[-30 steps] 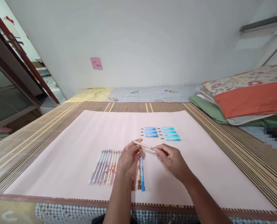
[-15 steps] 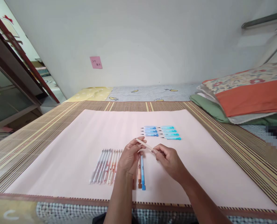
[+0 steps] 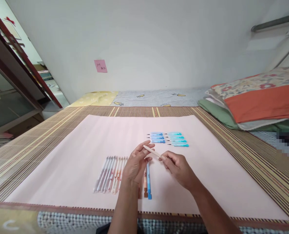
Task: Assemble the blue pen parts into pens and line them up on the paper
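My right hand [image 3: 175, 165] pinches the lower end of a slim pale pen [image 3: 152, 151] above the pink sheet. Its pointed end slants up and left, across the fingers of my left hand [image 3: 137, 161]. Those fingers are spread and curved around it; whether they touch it I cannot tell. Under and beside my left wrist lie a blue pen [image 3: 149, 183] and a brown-and-peach pen [image 3: 145, 185], partly covered by the hand. To the left, a row of pale clear pens [image 3: 107, 175] lies side by side, its right end hidden by my left arm.
The pink sheet [image 3: 68, 156] covers a striped bamboo mat [image 3: 46, 130]. Farther back lie a group of blue pencils [image 3: 157, 138] and a group of turquoise pencils [image 3: 177, 141]. Folded bedding [image 3: 261, 100] is piled at the right. A pink note [image 3: 100, 66] sticks to the wall.
The pale pen has shifted slightly right and down with my right hand. My left fingers have spread a little more. The laid-out pens have not moved.
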A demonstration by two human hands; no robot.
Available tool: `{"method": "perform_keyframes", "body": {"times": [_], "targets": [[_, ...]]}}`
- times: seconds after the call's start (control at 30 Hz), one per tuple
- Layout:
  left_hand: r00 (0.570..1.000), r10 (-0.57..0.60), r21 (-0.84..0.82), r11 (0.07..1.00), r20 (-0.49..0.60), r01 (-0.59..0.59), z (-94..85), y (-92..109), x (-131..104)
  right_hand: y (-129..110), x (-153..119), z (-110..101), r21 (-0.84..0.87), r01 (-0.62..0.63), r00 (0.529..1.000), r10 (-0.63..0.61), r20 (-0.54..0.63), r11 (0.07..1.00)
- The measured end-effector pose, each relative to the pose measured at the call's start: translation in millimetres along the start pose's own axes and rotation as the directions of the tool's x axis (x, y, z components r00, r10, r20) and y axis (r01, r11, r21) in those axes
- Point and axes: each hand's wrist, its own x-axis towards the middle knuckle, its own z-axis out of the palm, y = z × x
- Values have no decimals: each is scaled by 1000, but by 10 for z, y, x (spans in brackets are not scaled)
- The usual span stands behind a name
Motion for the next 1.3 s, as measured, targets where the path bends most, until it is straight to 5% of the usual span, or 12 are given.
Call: {"method": "perform_keyframes", "body": {"times": [0.17, 0.43, 0.63, 0.9, 1.07, 1.2, 1.3], "targets": [[987, 110, 218, 972, -119, -82, -35, -94, 55, 12, -6, 31, 1, 17, 1000, -17, -8, 1000], [997, 26, 47, 998, 78, -29, 31, 5, -29, 98, 19, 34, 346, -126, 988, 88, 124, 930], [986, 144, 215, 969, -82, -124, 18, -88, 41, 69, 10, 94, 314, -119, 992, 98, 80, 942], [973, 159, 182, 965, 168, -189, 47, 6, -44, 33, 16, 146, 553, -245, 965, 145, 220, 796], [984, 174, 178, 967, 47, -180, 18, -58, 14, 16, 14, 162, 460, -200, 971, 113, 209, 865], [981, 182, 224, 961, -69, -163, -49, -126, 82, 18, 15, 194, 258, -126, 991, 109, 78, 958], [983, 170, 240, 959, -72, -148, -65, -126, 88, 34, 2, 219, 190, -89, 995, 81, 52, 978]]}}
